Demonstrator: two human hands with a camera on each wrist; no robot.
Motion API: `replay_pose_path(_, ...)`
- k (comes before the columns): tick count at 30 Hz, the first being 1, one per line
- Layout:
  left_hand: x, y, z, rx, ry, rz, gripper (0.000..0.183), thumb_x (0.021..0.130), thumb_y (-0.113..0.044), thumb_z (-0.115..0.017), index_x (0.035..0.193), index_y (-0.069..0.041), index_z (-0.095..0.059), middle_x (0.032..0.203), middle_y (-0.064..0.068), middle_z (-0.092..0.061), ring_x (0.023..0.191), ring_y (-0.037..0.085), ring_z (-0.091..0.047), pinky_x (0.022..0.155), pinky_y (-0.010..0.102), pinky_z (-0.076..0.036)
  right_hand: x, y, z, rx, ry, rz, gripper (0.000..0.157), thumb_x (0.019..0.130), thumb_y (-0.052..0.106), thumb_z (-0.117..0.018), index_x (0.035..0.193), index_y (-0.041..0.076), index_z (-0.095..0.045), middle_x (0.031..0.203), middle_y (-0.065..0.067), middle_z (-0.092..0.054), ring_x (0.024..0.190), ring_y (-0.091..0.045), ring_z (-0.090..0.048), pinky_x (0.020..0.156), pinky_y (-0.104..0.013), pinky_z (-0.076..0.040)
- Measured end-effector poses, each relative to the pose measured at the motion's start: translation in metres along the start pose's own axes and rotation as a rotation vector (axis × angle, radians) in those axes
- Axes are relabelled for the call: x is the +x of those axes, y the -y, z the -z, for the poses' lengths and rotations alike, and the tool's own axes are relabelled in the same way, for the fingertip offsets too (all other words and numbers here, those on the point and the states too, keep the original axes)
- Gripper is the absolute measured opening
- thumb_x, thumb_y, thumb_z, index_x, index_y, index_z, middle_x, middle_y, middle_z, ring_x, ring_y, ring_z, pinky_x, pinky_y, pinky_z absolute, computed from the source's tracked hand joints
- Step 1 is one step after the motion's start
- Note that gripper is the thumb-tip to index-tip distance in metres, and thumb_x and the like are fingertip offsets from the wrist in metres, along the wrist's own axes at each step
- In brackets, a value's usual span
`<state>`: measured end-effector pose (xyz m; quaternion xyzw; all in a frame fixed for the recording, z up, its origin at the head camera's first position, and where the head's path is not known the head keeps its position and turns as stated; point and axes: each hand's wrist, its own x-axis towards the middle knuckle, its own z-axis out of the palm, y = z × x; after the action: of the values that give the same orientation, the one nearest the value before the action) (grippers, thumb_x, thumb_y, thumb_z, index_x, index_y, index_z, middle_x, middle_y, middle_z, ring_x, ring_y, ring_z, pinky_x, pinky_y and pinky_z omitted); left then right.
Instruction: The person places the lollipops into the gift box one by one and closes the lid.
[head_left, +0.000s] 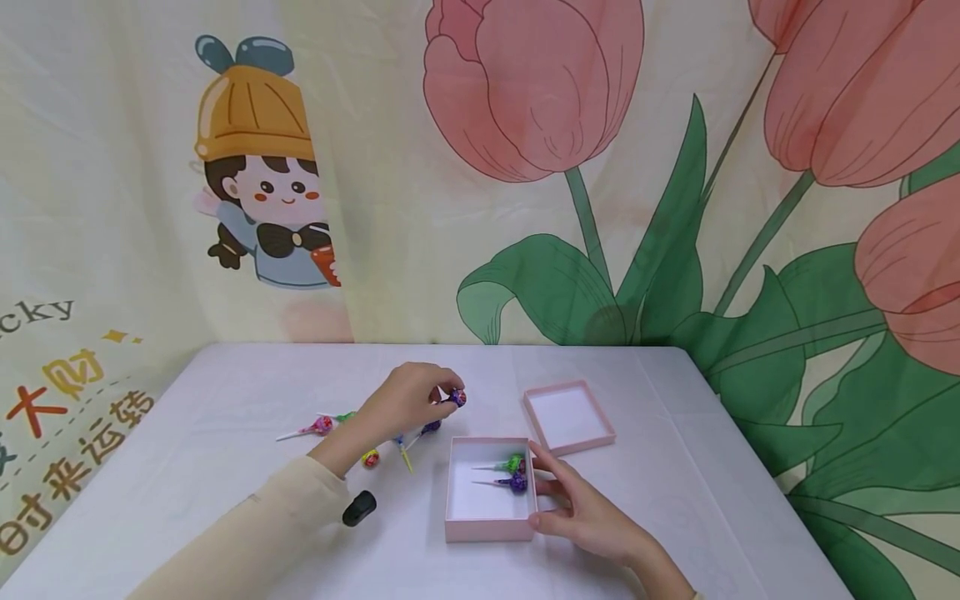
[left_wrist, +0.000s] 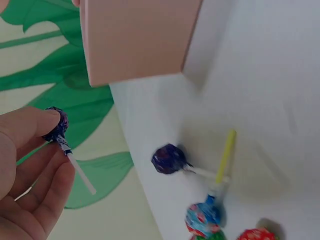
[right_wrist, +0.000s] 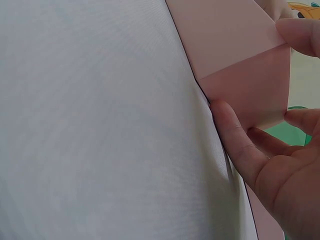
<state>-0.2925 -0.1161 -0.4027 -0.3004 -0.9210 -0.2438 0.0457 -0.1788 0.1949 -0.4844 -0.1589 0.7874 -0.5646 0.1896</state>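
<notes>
My left hand (head_left: 401, 402) pinches a dark purple lollipop (left_wrist: 56, 124) by its wrapped head, above the table behind the open pink box (head_left: 491, 531). Its white stick points away from the fingers in the left wrist view. With thumb and fingers my right hand (head_left: 592, 515) grips the right side of that box. Inside lie a green lollipop (head_left: 514, 464) and a purple lollipop (head_left: 517, 482), side by side, sticks toward the left. Below my left hand another purple lollipop (left_wrist: 169, 159) lies on the table, its stick touching a blue lollipop (left_wrist: 204, 218) with a yellow stick.
Behind and right of the box lies its pink lid (head_left: 570, 417), inner side up. Left of the box are a pink lollipop (head_left: 321, 426), a yellow-and-red lollipop (head_left: 371, 458) and a small black object (head_left: 359, 508). A printed cloth (head_left: 390, 250) hangs behind the table.
</notes>
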Motion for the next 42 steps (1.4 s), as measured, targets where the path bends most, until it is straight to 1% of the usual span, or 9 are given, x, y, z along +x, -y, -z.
replay_pose_path(6,-0.002,-0.022,-0.001,-0.035,-0.002,-0.06,0.021,0.092,-0.016,-0.085,0.113,-0.016,-0.079,0.093,-0.01,-0.074,0.08,0.006,-0.062,0.067,0.023,-0.054,0.001,0.0,-0.001,-0.014,-0.012,-0.022,0.09,0.098,0.033,-0.078,0.169,0.036,-0.024,0.17,-0.018,-0.03,0.144,-0.038,-0.05,0.11,-0.045,-0.052)
replay_pose_path(9,-0.003,-0.033,-0.002,-0.038,0.006,-0.099,0.022,0.091,-0.014,-0.085,0.112,-0.015,-0.079,0.093,-0.009,-0.074,0.079,0.007,-0.062,0.067,0.022,-0.054,0.0,0.0,0.0,-0.012,-0.01,-0.02,0.09,0.098,0.032,-0.078,0.169,0.036,-0.024,0.17,-0.018,-0.03,0.144,-0.038,-0.049,0.11,-0.046,-0.052)
replay_pose_path(14,-0.005,-0.048,-0.008,-0.036,0.05,-0.164,0.021,0.092,-0.015,-0.085,0.112,-0.015,-0.079,0.093,-0.008,-0.074,0.078,0.009,-0.063,0.069,0.021,-0.053,0.0,0.001,0.0,-0.013,-0.007,-0.013,0.089,0.099,0.032,-0.078,0.17,0.034,-0.024,0.17,-0.02,-0.03,0.145,-0.04,-0.049,0.109,-0.044,-0.053)
replay_pose_path(19,-0.009,-0.06,-0.017,-0.052,0.092,-0.199,0.019,0.093,-0.015,-0.084,0.112,-0.016,-0.079,0.096,-0.007,-0.076,0.078,0.006,-0.064,0.071,0.021,-0.054,0.001,0.0,0.001,-0.008,0.003,-0.002,0.088,0.099,0.029,-0.077,0.17,0.034,-0.024,0.17,-0.019,-0.03,0.146,-0.04,-0.049,0.109,-0.044,-0.053)
replay_pose_path(24,-0.012,-0.065,-0.029,-0.083,0.157,-0.194,0.021,0.093,-0.016,-0.083,0.114,-0.014,-0.08,0.095,-0.008,-0.075,0.078,0.007,-0.064,0.071,0.021,-0.053,0.0,-0.001,0.001,-0.001,0.013,0.004,0.089,0.099,0.028,-0.077,0.169,0.035,-0.023,0.17,-0.018,-0.031,0.146,-0.04,-0.048,0.109,-0.043,-0.053)
replay_pose_path(31,-0.013,-0.068,-0.044,-0.11,0.215,-0.184,0.022,0.092,-0.017,-0.084,0.113,-0.013,-0.08,0.09,-0.009,-0.074,0.075,0.003,-0.061,0.072,0.021,-0.051,-0.001,-0.004,0.003,0.029,0.033,0.052,0.088,0.1,0.022,-0.076,0.169,0.036,-0.023,0.171,-0.015,-0.03,0.147,-0.039,-0.048,0.104,-0.028,-0.054)
replay_pose_path(34,-0.013,-0.069,-0.05,-0.129,0.226,-0.196,0.02,0.091,-0.017,-0.085,0.111,-0.013,-0.08,0.089,-0.01,-0.074,0.074,0.003,-0.062,0.073,0.021,-0.051,-0.002,-0.005,0.003,0.049,0.043,0.06,0.088,0.1,0.02,-0.075,0.169,0.035,-0.023,0.172,-0.014,-0.029,0.147,-0.038,-0.048,0.102,-0.024,-0.053)
replay_pose_path(38,-0.013,-0.07,-0.057,-0.137,0.22,-0.222,0.017,0.09,-0.015,-0.086,0.106,-0.016,-0.079,0.087,-0.01,-0.073,0.073,0.004,-0.063,0.073,0.02,-0.05,-0.002,-0.005,0.004,0.062,0.045,0.06,0.087,0.101,0.02,-0.075,0.169,0.034,-0.023,0.172,-0.013,-0.029,0.147,-0.037,-0.048,0.102,-0.025,-0.053)
replay_pose_path(42,-0.015,-0.07,-0.062,-0.153,0.222,-0.235,0.017,0.088,-0.012,-0.086,0.102,-0.017,-0.078,0.085,-0.01,-0.073,0.069,0.0,-0.06,0.071,0.018,-0.05,-0.002,-0.005,0.004,0.064,0.045,0.058,0.087,0.101,0.021,-0.075,0.169,0.035,-0.023,0.172,-0.013,-0.029,0.147,-0.036,-0.047,0.103,-0.026,-0.054)
